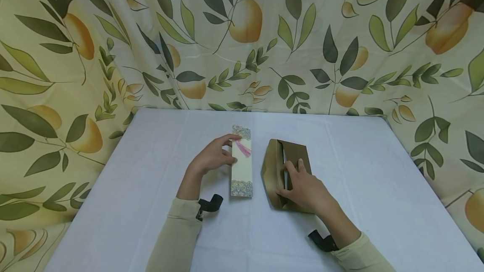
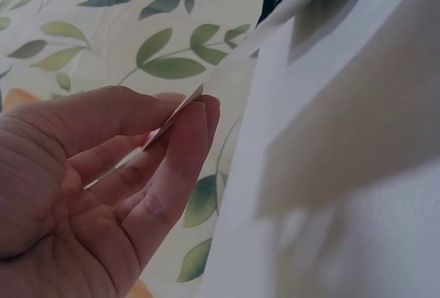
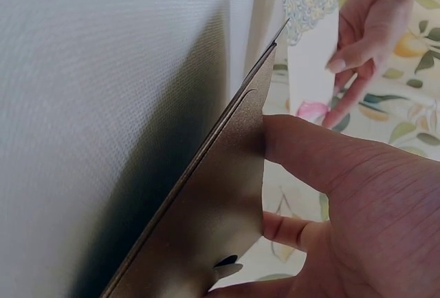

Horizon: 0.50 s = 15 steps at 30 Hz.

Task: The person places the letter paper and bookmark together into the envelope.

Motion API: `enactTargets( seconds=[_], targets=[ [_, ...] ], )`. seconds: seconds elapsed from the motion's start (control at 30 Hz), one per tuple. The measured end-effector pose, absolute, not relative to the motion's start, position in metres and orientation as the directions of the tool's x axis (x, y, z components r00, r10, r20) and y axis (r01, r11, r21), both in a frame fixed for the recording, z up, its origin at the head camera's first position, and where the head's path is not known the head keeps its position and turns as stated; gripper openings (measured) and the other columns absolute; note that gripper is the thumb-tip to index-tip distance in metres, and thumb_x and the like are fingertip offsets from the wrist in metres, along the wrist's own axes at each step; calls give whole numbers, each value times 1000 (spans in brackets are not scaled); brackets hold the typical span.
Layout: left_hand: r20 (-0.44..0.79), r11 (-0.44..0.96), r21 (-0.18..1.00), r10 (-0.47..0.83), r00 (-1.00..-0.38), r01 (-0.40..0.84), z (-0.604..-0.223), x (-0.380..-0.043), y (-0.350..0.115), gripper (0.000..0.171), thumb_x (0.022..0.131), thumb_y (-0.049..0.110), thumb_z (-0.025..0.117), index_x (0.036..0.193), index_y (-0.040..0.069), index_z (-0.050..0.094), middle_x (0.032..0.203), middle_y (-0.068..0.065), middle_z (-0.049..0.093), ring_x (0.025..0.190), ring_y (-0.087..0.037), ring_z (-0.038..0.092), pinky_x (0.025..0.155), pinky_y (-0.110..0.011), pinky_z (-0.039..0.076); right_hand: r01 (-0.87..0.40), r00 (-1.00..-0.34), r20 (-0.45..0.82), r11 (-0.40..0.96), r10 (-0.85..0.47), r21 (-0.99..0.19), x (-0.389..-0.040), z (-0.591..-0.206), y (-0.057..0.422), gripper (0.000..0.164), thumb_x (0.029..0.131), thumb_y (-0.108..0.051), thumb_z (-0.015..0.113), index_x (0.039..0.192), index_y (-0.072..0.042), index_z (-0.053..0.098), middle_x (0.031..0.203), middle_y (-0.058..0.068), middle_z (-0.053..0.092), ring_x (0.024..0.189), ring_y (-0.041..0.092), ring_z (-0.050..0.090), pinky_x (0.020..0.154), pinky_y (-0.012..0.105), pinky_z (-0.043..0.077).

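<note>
My left hand (image 1: pixel 213 154) pinches a long cream bookmark (image 1: pixel 242 171) by its left edge. Lacy patterned bands mark both ends of the bookmark, and a pink tassel (image 1: pixel 243 149) lies across its upper part. In the left wrist view the card is seen nearly edge-on between thumb and fingers. To the right, my right hand (image 1: pixel 306 186) grips a brown-gold envelope (image 3: pixel 206 195) near its opening. The envelope's flap (image 1: pixel 269 175) is folded out to the left, and a whitish strip shows in the opening. Some fingertips of the right hand are hidden by the envelope.
A white cloth covers the table (image 1: pixel 124 205) under both hands. Behind and beside it hangs a curtain (image 1: pixel 242 66) printed with leaves and fruit. A black wrist camera mount (image 1: pixel 211 203) sits at the left wrist, another (image 1: pixel 322 241) at the right.
</note>
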<state>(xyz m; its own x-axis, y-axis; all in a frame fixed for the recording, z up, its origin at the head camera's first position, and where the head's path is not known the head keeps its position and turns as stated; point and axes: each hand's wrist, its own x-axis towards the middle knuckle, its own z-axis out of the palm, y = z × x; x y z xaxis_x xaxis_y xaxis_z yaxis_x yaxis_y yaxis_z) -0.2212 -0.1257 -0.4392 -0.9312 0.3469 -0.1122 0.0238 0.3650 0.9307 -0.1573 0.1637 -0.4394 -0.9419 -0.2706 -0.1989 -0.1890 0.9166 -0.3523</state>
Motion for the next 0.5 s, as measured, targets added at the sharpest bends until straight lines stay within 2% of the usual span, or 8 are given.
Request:
enactTargets(
  seconds=[0.27,0.5],
  targets=[
    [-107,380,924,350,-931,37,-440,-222,-123,71,87,-8,75,150,17,55,131,-16,53,90,-24,68,74,-34,54,-186,-943,-200,919,-266,-347,-158,-440,163,68,87,-37,85,135,-8,46,151,50,22,54,27,59,53,43,49],
    [-108,375,926,350,-930,34,-438,-220,-123,71,87,-8,75,150,18,55,130,-16,53,91,-25,68,74,-35,54,-189,-943,-195,918,-268,-349,-158,-440,164,70,86,-36,85,135,-7,45,151,50,22,53,27,59,52,42,49]
  ],
)
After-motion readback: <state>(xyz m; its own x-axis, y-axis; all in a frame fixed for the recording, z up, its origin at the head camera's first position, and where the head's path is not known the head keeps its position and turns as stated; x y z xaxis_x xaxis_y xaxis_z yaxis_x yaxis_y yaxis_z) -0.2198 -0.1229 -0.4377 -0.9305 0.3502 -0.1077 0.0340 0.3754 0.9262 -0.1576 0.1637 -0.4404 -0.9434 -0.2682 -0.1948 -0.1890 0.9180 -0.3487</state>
